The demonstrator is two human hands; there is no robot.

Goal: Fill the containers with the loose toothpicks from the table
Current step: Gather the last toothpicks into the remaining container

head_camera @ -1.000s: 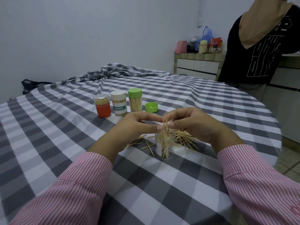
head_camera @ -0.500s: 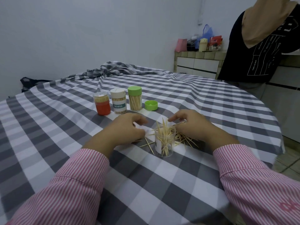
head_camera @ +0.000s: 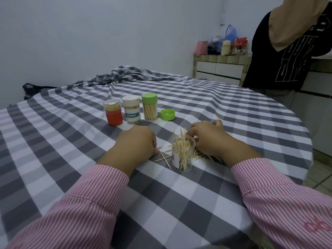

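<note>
An open clear container (head_camera: 183,159), partly filled with toothpicks that stick out above its rim, stands near the table's front. My left hand (head_camera: 138,142) rests knuckles-up to its left, fingers curled down over loose toothpicks (head_camera: 162,156) whose ends poke out from under it. My right hand (head_camera: 209,139) lies just behind the container, fingers curled onto the toothpick pile (head_camera: 208,157); its fingertips are hidden by the container.
Three lidded containers stand in a row farther back: an orange one (head_camera: 113,113), a white-lidded one (head_camera: 131,110) and a green-lidded one (head_camera: 149,107). A loose green lid (head_camera: 167,114) lies to their right. A person in a black top (head_camera: 285,51) stands at the table's far right.
Both hands have dropped from above the open container to the table. The left went to the loose toothpicks on its left, the right to the pile behind it.
</note>
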